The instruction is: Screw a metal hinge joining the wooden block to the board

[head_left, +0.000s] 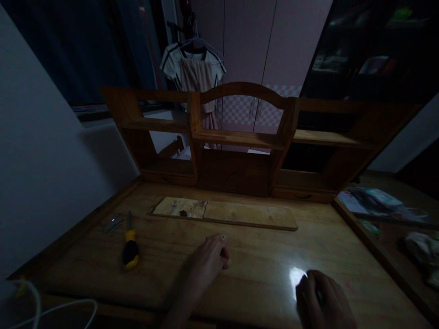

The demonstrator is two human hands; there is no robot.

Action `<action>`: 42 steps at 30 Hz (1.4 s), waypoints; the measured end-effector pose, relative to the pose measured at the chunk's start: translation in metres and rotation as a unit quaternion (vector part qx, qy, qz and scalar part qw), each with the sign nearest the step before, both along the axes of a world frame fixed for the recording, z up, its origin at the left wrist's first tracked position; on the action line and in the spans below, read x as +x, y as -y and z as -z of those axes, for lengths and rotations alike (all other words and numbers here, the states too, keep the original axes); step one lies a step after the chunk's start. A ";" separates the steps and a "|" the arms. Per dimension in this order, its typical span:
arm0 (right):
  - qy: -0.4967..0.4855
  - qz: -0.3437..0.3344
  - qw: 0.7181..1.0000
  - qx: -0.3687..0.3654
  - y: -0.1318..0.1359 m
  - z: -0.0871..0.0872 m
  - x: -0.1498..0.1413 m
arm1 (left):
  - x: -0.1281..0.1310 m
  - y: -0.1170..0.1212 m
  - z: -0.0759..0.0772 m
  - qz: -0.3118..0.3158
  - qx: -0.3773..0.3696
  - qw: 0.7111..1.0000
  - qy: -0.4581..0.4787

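Observation:
My left hand point(213, 252) is over the middle of the wooden desktop point(260, 256), its fingers curled in toward the thumb. A small pale spot shows at its fingertips, too small to name. Further right and nearer to me, my right hand point(325, 299) is closed with bent fingers; whatever it may hold is hidden in shadow. Just beyond my left hand lies a flat wooden board point(250, 213), its left part covered by a torn, stained pale layer. To the left is a screwdriver point(131, 249) with a yellow and black handle, beside several screws point(113, 223).
A wooden shelf unit point(236, 139) with an arched top stands along the desk's back edge. A white cable point(78, 301) curves at the lower left. Plastic bags and papers point(380, 203) lie beyond the right edge. A wall point(61, 183) borders the left side.

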State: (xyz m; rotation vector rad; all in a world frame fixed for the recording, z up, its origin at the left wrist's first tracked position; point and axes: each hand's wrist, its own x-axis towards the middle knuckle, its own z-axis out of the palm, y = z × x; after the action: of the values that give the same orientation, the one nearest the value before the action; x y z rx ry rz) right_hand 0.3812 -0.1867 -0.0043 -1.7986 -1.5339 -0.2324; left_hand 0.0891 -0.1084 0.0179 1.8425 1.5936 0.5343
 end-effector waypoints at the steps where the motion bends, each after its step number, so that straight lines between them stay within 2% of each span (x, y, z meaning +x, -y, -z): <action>1: -0.006 0.006 1.000 -0.002 0.000 -0.001 -0.001 | 0.000 0.000 0.000 0.000 -0.002 1.000 0.001; 9: -0.013 0.010 1.000 0.003 0.002 -0.007 -0.008 | 0.000 0.010 -0.004 -0.001 0.033 0.999 -0.004; 12: -0.004 0.004 1.000 0.003 0.002 -0.005 -0.007 | -0.001 0.009 -0.002 0.008 0.016 1.000 -0.005; 17: 0.011 -0.004 1.000 -0.002 0.002 0.005 0.000 | -0.002 0.008 0.007 0.010 0.023 0.999 0.031; 21: 0.044 -0.052 0.998 0.001 0.002 0.019 0.012 | -0.005 0.011 0.007 -0.019 0.047 0.998 0.040; 25: 0.025 -0.027 0.999 -0.018 0.002 0.031 0.022 | -0.017 0.014 0.008 -0.037 0.085 0.995 0.023; 30: 0.003 -0.048 0.998 -0.028 0.003 0.031 0.022 | -0.032 0.014 0.015 -0.014 0.097 0.995 0.013; 33: -0.090 -0.044 0.995 -0.025 0.005 0.023 0.010 | -0.033 0.016 0.017 0.001 0.104 0.995 -0.012; 35: -0.165 -0.053 0.985 -0.026 0.008 0.017 -0.005 | -0.030 0.018 0.019 0.019 0.125 0.992 -0.025; 37: -0.196 -0.069 0.978 -0.028 0.011 0.011 -0.024 | -0.026 0.022 0.024 0.040 0.145 0.988 -0.034; 39: -0.228 -0.109 0.966 -0.048 0.010 0.006 -0.044 | -0.022 0.024 0.030 0.056 0.158 0.985 -0.045; 42: -0.267 -0.187 0.938 -0.119 -0.001 -0.001 -0.069 | -0.020 0.028 0.036 0.079 0.195 0.976 -0.063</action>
State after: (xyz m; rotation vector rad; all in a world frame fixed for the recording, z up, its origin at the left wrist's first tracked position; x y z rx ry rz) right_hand 0.3126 -0.1859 -0.0031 -1.5265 -1.4969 0.6039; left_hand 0.0687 -0.1364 -0.0185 2.3135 1.4819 0.7077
